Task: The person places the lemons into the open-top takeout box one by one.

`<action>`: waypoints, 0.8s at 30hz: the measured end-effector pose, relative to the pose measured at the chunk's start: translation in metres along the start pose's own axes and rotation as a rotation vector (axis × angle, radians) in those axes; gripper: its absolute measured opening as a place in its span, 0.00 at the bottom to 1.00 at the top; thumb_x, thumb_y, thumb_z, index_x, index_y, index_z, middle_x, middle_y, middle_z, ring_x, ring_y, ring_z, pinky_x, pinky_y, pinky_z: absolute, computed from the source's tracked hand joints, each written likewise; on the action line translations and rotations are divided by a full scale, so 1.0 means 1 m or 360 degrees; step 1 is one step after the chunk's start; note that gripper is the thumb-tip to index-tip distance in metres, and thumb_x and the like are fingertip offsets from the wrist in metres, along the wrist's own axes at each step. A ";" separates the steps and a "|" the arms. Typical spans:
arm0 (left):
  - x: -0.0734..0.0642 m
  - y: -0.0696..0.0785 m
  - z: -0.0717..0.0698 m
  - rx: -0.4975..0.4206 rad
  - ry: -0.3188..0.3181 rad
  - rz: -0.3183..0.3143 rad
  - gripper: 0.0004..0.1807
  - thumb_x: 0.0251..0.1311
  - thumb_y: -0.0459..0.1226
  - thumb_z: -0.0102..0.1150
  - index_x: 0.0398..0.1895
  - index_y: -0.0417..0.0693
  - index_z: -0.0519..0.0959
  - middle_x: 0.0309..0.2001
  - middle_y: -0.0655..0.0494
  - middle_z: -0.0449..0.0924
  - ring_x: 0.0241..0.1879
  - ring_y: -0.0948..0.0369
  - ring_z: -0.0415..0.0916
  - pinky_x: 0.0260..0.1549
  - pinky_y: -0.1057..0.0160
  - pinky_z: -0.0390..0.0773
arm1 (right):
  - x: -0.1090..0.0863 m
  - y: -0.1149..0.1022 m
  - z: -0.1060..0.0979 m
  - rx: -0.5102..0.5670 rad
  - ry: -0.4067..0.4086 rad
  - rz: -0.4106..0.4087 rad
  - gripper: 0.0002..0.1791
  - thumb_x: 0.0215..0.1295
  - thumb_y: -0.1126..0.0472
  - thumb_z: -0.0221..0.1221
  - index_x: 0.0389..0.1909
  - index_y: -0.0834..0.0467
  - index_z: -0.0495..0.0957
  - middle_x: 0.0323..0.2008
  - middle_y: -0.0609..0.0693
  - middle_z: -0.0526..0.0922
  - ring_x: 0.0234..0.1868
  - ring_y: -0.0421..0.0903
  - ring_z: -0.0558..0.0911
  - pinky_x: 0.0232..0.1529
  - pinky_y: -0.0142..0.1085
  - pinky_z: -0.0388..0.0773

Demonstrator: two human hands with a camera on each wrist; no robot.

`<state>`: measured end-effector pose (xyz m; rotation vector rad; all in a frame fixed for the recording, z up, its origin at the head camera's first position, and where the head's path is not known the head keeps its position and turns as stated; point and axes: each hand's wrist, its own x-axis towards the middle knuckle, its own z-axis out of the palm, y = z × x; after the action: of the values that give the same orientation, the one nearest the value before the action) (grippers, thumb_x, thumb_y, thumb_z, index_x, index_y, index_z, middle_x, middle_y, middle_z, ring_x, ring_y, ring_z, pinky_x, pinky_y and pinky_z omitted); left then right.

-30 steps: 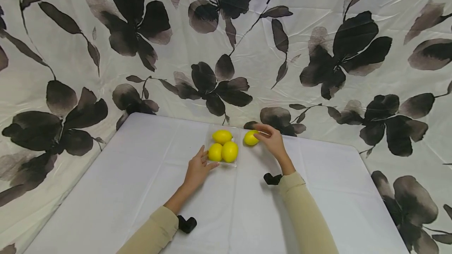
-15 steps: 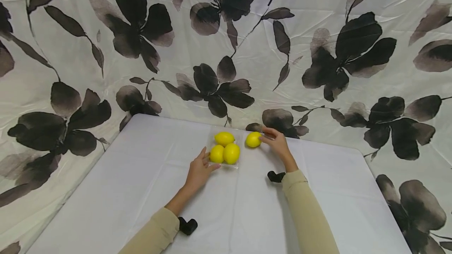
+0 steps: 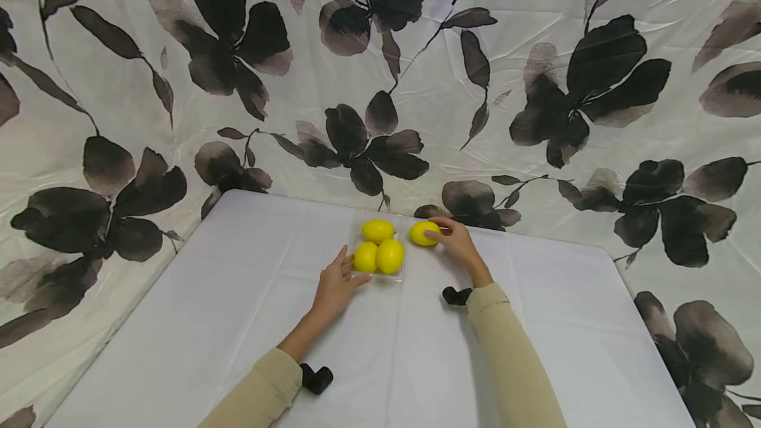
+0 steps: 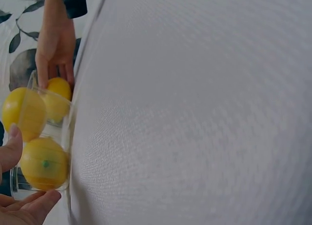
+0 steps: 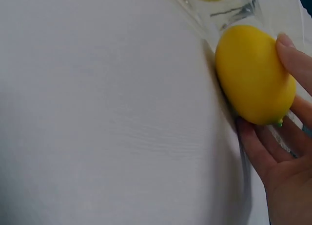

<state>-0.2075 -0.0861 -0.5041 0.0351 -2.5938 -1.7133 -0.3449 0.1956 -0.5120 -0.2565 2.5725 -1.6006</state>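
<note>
A clear plastic container [image 3: 395,277] stands near the table's far edge with three lemons in it: a back lemon [image 3: 377,230], a front-left lemon [image 3: 365,257] and a front-right lemon [image 3: 390,256]. My left hand [image 3: 334,289] holds the container's near left corner, thumb along the front and fingers at the left side. To the right of the container, my right hand [image 3: 460,245] grips another lemon [image 5: 253,73] between thumb and fingers. In the right wrist view that lemon sits close beside the container's wall, its green-tipped end toward the palm.
A white cloth covers the table [image 3: 226,296]. Behind it hangs a floral-patterned sheet [image 3: 464,98], close to the table's far edge. Black wrist devices, a left one [image 3: 316,380] and a right one [image 3: 457,296], stick out beside the sleeves.
My right hand has come in around the fourth lemon and now grips it, turning it slightly toward the container. The left hand keeps its place at the container's corner.
</note>
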 end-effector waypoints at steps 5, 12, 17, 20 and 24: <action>0.001 0.001 0.000 0.0000 -0.0001 0.0011 0.50 0.59 0.38 0.69 0.76 0.34 0.50 0.69 0.35 0.66 0.63 0.42 0.72 0.59 0.48 0.76 | -0.003 0.001 0.006 -0.0008 0.0075 -0.0069 0.26 0.61 0.53 0.68 0.59 0.57 0.78 0.61 0.59 0.78 0.57 0.59 0.81 0.63 0.49 0.76; 0.000 0.000 0.001 -0.0013 -0.0011 -0.0010 0.50 0.59 0.38 0.69 0.77 0.34 0.49 0.70 0.35 0.65 0.65 0.43 0.70 0.60 0.50 0.76 | -0.011 -0.003 0.009 0.0109 0.0157 -0.0102 0.28 0.60 0.57 0.69 0.61 0.58 0.76 0.62 0.58 0.76 0.58 0.56 0.80 0.61 0.46 0.78; 0.001 -0.001 0.001 -0.0003 -0.0004 -0.0013 0.50 0.59 0.39 0.69 0.77 0.35 0.49 0.70 0.36 0.65 0.64 0.42 0.71 0.59 0.49 0.76 | -0.011 -0.009 0.013 0.0232 0.0212 -0.0189 0.31 0.59 0.63 0.69 0.63 0.63 0.73 0.63 0.58 0.75 0.63 0.56 0.75 0.67 0.48 0.71; 0.001 -0.003 0.002 0.0012 -0.0003 -0.0003 0.50 0.59 0.39 0.69 0.77 0.35 0.49 0.69 0.35 0.66 0.63 0.42 0.72 0.59 0.49 0.76 | -0.012 -0.013 0.016 0.0319 0.0246 -0.0191 0.31 0.58 0.65 0.70 0.63 0.65 0.72 0.63 0.60 0.74 0.63 0.57 0.74 0.67 0.50 0.71; 0.001 -0.004 0.002 0.0007 -0.0005 0.0006 0.50 0.59 0.39 0.69 0.77 0.35 0.49 0.69 0.35 0.65 0.64 0.42 0.71 0.59 0.49 0.76 | -0.014 -0.020 0.019 0.0433 0.0281 -0.0166 0.32 0.58 0.66 0.70 0.62 0.67 0.71 0.63 0.62 0.74 0.63 0.55 0.73 0.67 0.45 0.72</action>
<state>-0.2087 -0.0857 -0.5082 0.0275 -2.5980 -1.7080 -0.3264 0.1732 -0.5026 -0.2383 2.4567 -2.0722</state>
